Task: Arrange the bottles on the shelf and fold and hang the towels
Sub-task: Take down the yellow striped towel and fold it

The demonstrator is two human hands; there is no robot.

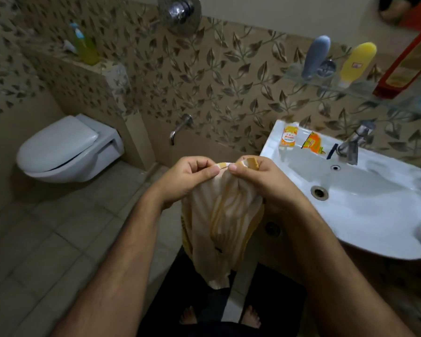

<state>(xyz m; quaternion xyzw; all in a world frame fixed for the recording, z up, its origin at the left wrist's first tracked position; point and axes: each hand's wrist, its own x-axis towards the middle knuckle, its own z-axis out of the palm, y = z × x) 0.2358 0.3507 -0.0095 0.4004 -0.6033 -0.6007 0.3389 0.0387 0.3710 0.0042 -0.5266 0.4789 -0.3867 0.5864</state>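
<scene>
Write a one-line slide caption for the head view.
Both hands, left and right, pinch the top edge of a striped towel hanging beside the sink.

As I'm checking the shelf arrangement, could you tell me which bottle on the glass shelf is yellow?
The yellow bottle stands between the grey bottle and the red container.

No readable text. Labels on yellow bottle (357,64), red bottle (407,63) and orange sachets (288,138) on sink (387,203) rim too blurred.
</scene>
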